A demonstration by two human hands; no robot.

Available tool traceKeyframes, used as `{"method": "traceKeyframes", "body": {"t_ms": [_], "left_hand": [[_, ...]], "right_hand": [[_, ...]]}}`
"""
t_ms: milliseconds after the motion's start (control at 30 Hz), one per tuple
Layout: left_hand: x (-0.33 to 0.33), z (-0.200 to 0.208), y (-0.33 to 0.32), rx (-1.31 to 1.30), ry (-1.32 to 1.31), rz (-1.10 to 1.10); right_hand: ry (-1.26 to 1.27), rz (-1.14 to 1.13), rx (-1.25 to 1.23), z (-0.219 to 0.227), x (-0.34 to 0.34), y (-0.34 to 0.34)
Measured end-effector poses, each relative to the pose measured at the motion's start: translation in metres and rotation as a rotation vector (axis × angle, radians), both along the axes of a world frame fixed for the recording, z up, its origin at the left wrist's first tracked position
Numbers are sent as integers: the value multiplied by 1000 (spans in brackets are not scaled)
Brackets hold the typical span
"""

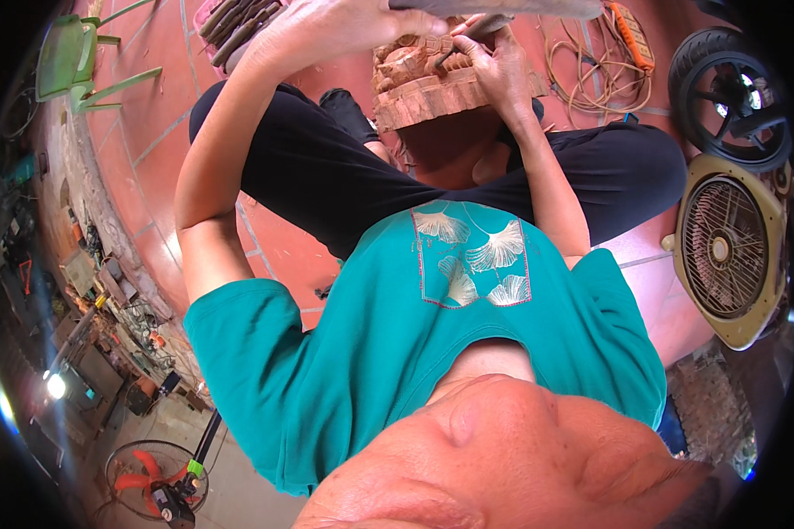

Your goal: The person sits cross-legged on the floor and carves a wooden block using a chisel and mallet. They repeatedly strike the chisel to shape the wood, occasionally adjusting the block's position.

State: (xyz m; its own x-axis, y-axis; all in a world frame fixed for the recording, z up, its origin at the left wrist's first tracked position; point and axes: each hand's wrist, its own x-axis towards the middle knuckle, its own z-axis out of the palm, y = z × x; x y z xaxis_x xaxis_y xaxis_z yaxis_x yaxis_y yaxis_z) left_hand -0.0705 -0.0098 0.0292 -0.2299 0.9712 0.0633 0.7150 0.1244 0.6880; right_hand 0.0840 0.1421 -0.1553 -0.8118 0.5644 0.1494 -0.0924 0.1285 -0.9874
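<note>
A brown wood carving (403, 67) with a rough, bark-like lower edge stands between my crossed legs at the top of the view. My right hand (500, 72) is closed around a chisel (485, 27), whose thin metal end reaches the carved face. My left hand (348, 25), raised to the left of the carving, grips a greyish wooden mallet (538, 7) that stretches rightward above the chisel. The top edge of the picture cuts off part of the mallet and of the left hand.
A pink basket (205, 16) of long dark tools stands beyond my left knee. A green chair (66, 57) is farther left. To the right lie an orange power strip (631, 37), coiled cable (582, 78), a black wheel (730, 97) and a box fan (728, 247). Tool clutter (97, 273) lines the left.
</note>
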Motion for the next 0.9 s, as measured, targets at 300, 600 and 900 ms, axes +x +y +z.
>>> {"method": "traceKeyframes", "body": {"t_ms": [300, 600, 900], "left_hand": [[5, 5, 4, -237, 64, 10], [-3, -6, -6, 16, 34, 19], [0, 1, -4, -17, 0, 12]], "right_hand": [[-202, 39, 234, -13, 0, 15], [-86, 12, 85, -4, 2, 8], [-44, 68, -54, -1, 4, 10]]}}
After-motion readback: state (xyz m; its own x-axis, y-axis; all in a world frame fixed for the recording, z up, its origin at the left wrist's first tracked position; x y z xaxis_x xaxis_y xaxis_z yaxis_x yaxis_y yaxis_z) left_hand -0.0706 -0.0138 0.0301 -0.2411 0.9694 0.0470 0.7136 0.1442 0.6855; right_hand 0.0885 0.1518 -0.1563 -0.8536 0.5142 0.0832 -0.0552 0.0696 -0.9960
